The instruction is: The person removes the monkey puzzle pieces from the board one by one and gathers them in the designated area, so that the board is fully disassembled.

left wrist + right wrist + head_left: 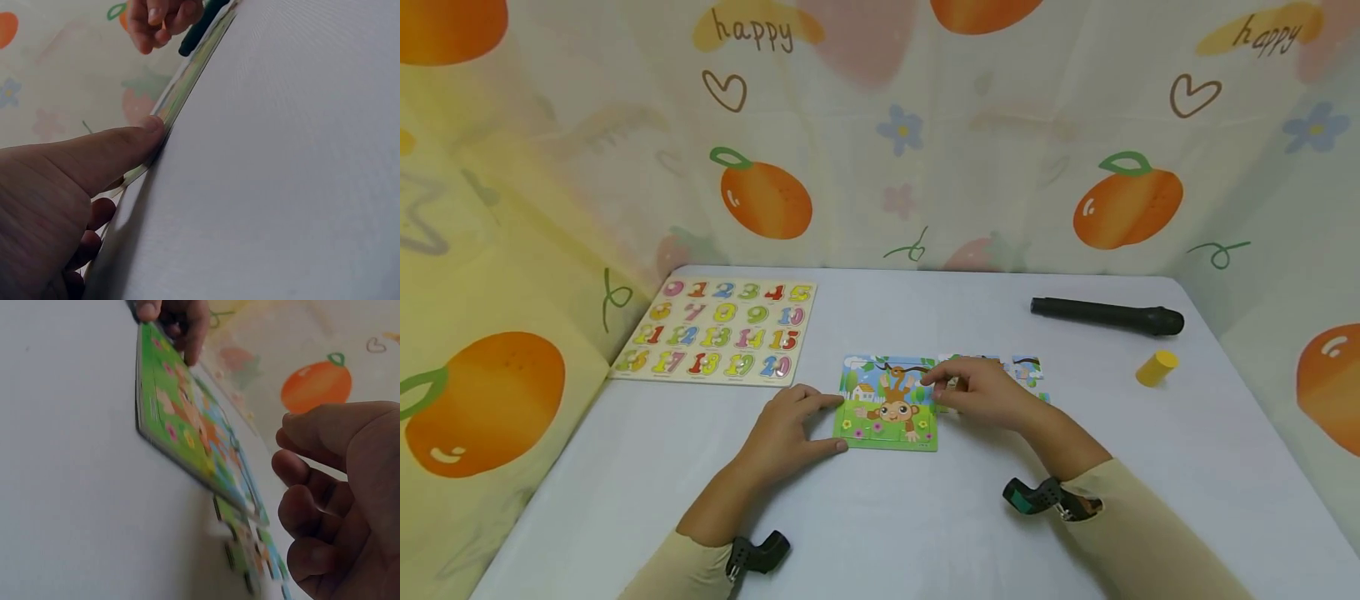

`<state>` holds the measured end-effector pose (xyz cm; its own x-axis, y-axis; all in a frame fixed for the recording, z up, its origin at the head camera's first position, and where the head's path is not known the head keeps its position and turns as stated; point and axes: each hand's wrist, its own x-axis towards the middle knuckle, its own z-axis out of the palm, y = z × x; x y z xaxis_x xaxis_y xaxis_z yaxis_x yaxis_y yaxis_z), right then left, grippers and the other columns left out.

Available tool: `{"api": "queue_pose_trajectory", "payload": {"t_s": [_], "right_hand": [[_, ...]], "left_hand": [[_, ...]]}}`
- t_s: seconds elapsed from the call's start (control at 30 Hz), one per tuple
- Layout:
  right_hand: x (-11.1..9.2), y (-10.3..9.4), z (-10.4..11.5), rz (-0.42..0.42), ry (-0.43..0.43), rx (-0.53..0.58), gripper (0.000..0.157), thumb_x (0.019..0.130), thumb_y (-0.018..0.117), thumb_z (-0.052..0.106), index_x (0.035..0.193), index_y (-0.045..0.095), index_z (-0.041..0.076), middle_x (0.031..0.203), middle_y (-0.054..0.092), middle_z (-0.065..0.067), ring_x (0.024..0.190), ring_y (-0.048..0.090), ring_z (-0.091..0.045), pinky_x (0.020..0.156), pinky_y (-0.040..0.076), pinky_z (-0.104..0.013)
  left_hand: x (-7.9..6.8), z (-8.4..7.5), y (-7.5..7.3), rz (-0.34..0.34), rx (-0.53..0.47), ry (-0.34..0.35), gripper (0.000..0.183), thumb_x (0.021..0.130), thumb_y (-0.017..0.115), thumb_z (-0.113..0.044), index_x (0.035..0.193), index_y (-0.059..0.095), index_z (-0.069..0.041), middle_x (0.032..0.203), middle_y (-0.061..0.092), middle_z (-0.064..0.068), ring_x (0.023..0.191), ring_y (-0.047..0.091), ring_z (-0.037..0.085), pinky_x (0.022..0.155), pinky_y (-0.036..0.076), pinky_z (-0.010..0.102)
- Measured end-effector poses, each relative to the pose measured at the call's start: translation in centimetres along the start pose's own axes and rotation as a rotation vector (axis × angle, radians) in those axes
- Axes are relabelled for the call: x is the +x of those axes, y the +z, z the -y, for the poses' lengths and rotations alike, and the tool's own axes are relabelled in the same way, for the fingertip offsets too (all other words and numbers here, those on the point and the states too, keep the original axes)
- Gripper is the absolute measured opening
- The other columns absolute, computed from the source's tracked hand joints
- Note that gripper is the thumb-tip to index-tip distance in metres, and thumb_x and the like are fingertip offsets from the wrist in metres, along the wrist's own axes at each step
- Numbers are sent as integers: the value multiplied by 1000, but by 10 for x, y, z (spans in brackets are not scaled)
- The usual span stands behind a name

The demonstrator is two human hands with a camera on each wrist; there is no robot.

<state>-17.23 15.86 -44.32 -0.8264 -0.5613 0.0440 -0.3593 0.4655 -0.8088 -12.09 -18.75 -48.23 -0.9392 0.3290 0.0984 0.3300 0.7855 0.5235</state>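
A monkey jigsaw puzzle in its tray [887, 425] lies flat on the white table. My left hand [786, 433] rests beside it, thumb at the lower left corner and index finger against the left edge. In the left wrist view the thumb [134, 140] lies straight along the board's edge. Above the board's right edge hovers my right hand [981, 390], fingers loosely bent. In the right wrist view nothing shows between its fingertips [290, 465]. Loose puzzle pieces [1026, 368] lie right of the board, partly hidden under that hand.
A number board [715, 325] with coloured digits lies at the table's back left. Toward the back right is a black microphone-shaped object [1105, 317]. Nearer than it sits a yellow cylinder [1156, 367]. A printed cloth [850, 208] hangs behind the table.
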Motion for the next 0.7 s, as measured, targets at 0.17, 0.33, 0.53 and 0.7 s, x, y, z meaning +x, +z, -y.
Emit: {"api": "queue_pose_trajectory", "payload": {"t_s": [0.17, 0.33, 0.53, 0.7], "right_hand": [[20, 17, 12, 68, -36, -4, 21, 100, 71, 11, 120, 78, 8, 101, 71, 3, 66, 56, -12, 64, 47, -28], [40, 38, 26, 136, -22, -9, 23, 101, 71, 13, 123, 77, 8, 99, 71, 6, 69, 60, -9, 65, 50, -28], [55, 63, 35, 168, -17, -120, 31, 99, 73, 18, 129, 76, 13, 111, 73, 3, 79, 60, -8, 76, 52, -30], [61, 75, 38, 177, -23, -237, 34, 99, 75, 23, 133, 75, 15, 128, 70, -1, 108, 63, -15, 97, 50, -37]], "left_hand": [[0, 0, -1, 8, -12, -16, 63, 78, 98, -38, 134, 75, -23, 112, 64, -4, 107, 59, 18, 94, 48, 44], [0, 0, -1, -1, -14, -7, 63, 77, 98, -38, 133, 75, -22, 113, 65, -4, 109, 60, 19, 95, 49, 46], [0, 1, 0, -6, -11, 2, 64, 76, 99, -39, 133, 75, -22, 114, 66, -4, 110, 61, 20, 96, 49, 46], [0, 2, 1, -6, -20, 3, 65, 76, 99, -40, 134, 75, -22, 113, 66, -4, 109, 60, 19, 95, 48, 45]]}}
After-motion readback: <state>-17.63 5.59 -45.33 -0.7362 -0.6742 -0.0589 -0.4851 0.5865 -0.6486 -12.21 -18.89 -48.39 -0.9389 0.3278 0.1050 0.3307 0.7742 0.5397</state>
